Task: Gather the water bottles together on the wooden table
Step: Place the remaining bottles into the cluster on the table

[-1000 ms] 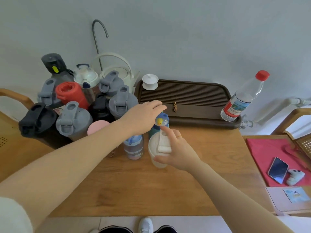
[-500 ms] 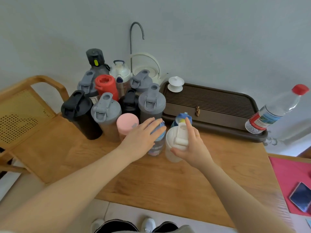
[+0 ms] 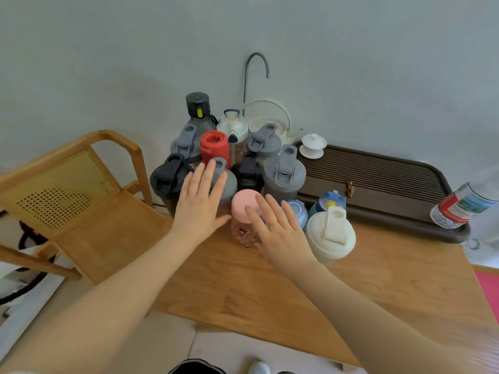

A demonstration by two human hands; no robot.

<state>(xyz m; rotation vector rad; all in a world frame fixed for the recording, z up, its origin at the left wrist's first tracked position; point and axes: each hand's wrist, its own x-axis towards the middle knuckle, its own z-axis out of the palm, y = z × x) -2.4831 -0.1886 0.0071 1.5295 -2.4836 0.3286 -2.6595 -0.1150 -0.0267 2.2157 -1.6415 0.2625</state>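
Several water bottles stand bunched at the back left of the wooden table [image 3: 364, 287]. Among them are a black bottle [image 3: 166, 179], a red one [image 3: 214, 145], a grey shaker [image 3: 285, 175] and a white shaker [image 3: 330, 236]. My left hand [image 3: 201, 203] lies flat with straight fingers against a grey-lidded bottle [image 3: 228, 182]. My right hand [image 3: 278, 233], fingers straight, touches the pink-lidded bottle [image 3: 244, 206] and covers part of a small blue-lidded bottle [image 3: 298, 210]. A blue and yellow bottle [image 3: 329, 202] stands behind the white shaker.
A dark slatted tea tray [image 3: 378, 168] with a white lidded cup [image 3: 313, 145] lies at the back right. A clear plastic bottle with a red label [image 3: 459, 206] stands on the tray's right end. A white kettle [image 3: 270, 117] and a wooden chair [image 3: 81, 190] are nearby.
My left hand left the blue-lidded bottle and moved left onto the grey-lidded one. My right hand let go of the white shaker and shifted left to the pink-lidded bottle.
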